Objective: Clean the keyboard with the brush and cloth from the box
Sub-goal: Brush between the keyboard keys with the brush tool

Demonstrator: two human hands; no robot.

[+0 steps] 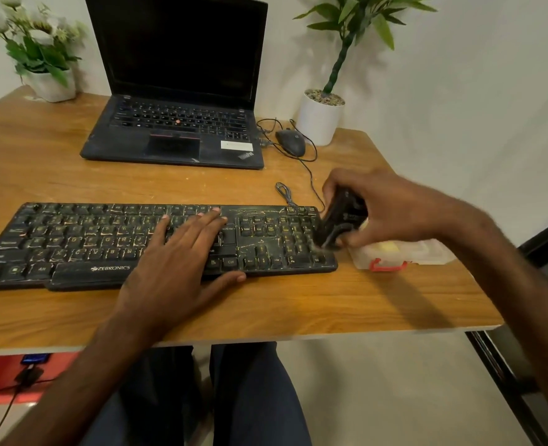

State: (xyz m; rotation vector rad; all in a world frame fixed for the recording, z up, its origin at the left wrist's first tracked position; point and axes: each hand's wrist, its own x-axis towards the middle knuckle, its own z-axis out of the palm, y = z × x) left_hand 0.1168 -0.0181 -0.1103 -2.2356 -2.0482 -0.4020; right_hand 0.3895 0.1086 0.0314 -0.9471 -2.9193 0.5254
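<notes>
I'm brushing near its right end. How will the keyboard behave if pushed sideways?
Likely stiff: the keyboard is one flat slab. It may slide on the smooth wooden table, so the left hand lying flat on it probably helps. Its looped cable looks slack.

Keyboard (pixel 121 243) on table (pixel 298 300). Laptop (pixel 176 123) behind keyboard. Mouse (pixel 290 142) behind keyboard's right end. Box (pixel 404 252) just right of keyboard. Brush (pixel 337 220) over keyboard's right end. Flower pot (pixel 53 85) far behind keyboard's left end.
</notes>
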